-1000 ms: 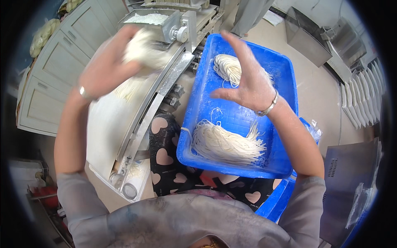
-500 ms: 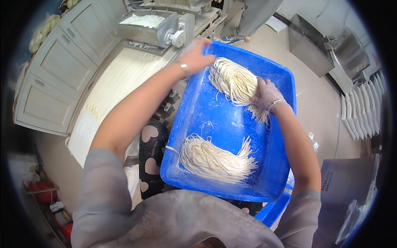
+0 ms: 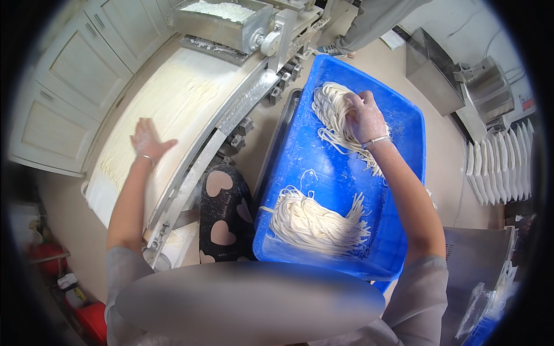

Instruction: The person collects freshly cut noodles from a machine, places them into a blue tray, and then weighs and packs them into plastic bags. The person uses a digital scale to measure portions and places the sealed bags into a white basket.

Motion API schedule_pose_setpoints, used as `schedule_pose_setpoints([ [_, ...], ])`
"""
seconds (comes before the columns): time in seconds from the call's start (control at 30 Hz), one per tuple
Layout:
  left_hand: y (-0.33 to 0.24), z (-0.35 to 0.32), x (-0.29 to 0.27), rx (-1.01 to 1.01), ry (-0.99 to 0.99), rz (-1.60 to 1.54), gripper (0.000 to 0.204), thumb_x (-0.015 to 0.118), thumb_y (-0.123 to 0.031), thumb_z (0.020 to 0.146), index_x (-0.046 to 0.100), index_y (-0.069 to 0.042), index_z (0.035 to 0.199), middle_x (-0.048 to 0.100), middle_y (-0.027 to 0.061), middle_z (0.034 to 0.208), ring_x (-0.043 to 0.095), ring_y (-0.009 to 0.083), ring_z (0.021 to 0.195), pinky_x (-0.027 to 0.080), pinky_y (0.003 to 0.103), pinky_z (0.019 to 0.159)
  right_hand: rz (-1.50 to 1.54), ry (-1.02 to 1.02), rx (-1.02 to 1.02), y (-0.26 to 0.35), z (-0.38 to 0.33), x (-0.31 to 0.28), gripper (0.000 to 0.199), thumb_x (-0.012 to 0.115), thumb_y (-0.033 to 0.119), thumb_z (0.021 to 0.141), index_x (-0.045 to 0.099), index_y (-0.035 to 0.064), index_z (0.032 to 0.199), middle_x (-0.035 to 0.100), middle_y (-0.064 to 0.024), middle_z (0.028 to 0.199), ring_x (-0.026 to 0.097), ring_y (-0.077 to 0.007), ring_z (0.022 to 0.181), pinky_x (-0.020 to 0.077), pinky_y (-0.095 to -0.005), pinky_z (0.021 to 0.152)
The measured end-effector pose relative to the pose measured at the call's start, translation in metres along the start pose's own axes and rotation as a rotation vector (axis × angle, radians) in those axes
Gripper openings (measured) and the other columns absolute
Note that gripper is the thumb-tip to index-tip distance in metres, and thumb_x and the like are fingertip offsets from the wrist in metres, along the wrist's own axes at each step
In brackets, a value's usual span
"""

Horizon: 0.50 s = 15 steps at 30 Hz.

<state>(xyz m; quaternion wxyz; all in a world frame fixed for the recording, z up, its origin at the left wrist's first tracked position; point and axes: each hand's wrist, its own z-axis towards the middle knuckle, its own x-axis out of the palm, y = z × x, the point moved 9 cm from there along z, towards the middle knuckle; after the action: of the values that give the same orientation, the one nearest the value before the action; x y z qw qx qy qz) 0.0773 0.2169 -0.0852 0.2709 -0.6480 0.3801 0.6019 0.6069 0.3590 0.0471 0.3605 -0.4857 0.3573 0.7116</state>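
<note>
R hand [image 3: 365, 117] lies on the far noodle bundle [image 3: 334, 115] in the blue tray [image 3: 306, 167], fingers curled into the strands. L hand [image 3: 147, 141] rests flat, fingers spread, on the floured belt [image 3: 173, 98] w/ cut noodles. 2nd bundle [image 3: 314, 222] lies at tray's near end.

A white conveyor belt [image 3: 173, 109] runs out from a metal noodle machine [image 3: 222, 23] and carries rows of fresh noodle strands [image 3: 184, 92]. Beside it, a blue plastic tray [image 3: 323, 167] holds two noodle bundles, one far [image 3: 332, 115], one near [image 3: 314, 222].
</note>
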Motion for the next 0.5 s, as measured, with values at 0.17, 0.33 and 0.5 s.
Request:
schedule_pose_setpoints([
  [0.17, 0.083, 0.042, 0.006, -0.195, -0.006, -0.036, 0.123, 0.072, -0.070, 0.065, 0.017, -0.006, 0.153, 0.014, 0.0137, 0.161, 0.011, 0.0273, 0.149, 0.013, 0.052, 0.118, 0.032, 0.027, 0.012, -0.005, 0.006, 0.009, 0.027, 0.063, -0.002, 0.075, 0.061, 0.0078, 0.100, 0.057, -0.0127, 0.102, 0.063, -0.0329, 0.087, 0.0524, -0.0400, 0.078],
  [0.33, 0.132, 0.051, 0.011, -0.240, 0.018, -0.110, 0.114, 0.073, -0.065, 0.066, 0.026, -0.005, 0.150, 0.026, 0.0148, 0.156, 0.025, 0.0286, 0.145, 0.024, 0.048, 0.116, 0.084, -0.067, 0.011, -0.009, 0.008, -0.002, 0.017, 0.061, 0.003, 0.081, 0.063, 0.0085, 0.097, 0.059, -0.0143, 0.099, 0.061, -0.0383, 0.088, 0.0507, -0.0452, 0.075],
  [0.5, 0.136, 0.020, 0.004, -0.143, 0.024, -0.138, 0.075, 0.075, -0.048, 0.069, 0.058, -0.006, 0.128, 0.054, 0.0164, 0.130, 0.048, 0.0325, 0.125, 0.040, 0.041, 0.105, 0.191, -0.282, -0.044, -0.017, -0.001, -0.027, 0.023, 0.058, -0.003, 0.076, 0.066, 0.0068, 0.095, 0.057, -0.0130, 0.090, 0.060, -0.0337, 0.080, 0.0498, -0.0390, 0.071],
])
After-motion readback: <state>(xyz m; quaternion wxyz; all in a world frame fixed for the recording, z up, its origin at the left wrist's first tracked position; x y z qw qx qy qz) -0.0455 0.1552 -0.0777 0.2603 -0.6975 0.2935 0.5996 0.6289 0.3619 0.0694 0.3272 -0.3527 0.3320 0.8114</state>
